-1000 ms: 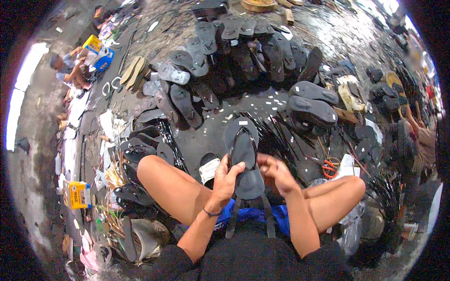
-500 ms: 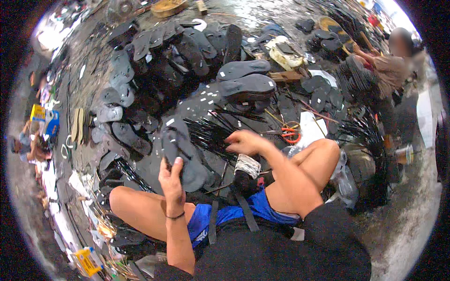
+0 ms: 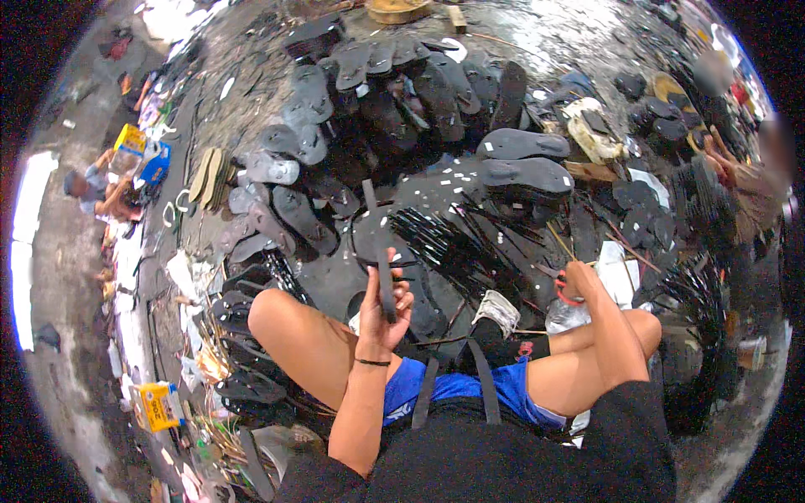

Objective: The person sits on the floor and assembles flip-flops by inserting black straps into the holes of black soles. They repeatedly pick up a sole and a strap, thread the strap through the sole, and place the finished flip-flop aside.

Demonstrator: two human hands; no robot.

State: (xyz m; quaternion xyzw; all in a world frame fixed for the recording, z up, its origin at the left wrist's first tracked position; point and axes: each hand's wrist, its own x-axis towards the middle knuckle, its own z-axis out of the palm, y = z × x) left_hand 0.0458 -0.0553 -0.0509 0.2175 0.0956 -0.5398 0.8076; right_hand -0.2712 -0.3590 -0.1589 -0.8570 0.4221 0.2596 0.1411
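My left hand (image 3: 384, 312) grips a black flip-flop (image 3: 385, 281), which is turned edge-on above my lap. Its sole stands nearly upright, with the strap on the far side partly hidden by my fingers. Over to the right, my right hand (image 3: 580, 280) has its fingers closed around the red-orange handles of a pair of scissors (image 3: 564, 289). The blades are hard to make out. Between the two hands lies a heap of thin black straps (image 3: 449, 243). Beyond it, two dark soles (image 3: 526, 178) lie side by side.
Stacks of dark soles (image 3: 360, 67) curve around the far side and left. Small white labels (image 3: 436, 186) are scattered on the floor. A white sheet (image 3: 616, 264) lies beyond my right hand. People sit at the far right and far left, near a yellow-and-blue box (image 3: 153, 163).
My right hand has moved right, from the black straps to the scissors. The flip-flop in my left hand has turned from face-up to edge-on. The whole view has shifted.
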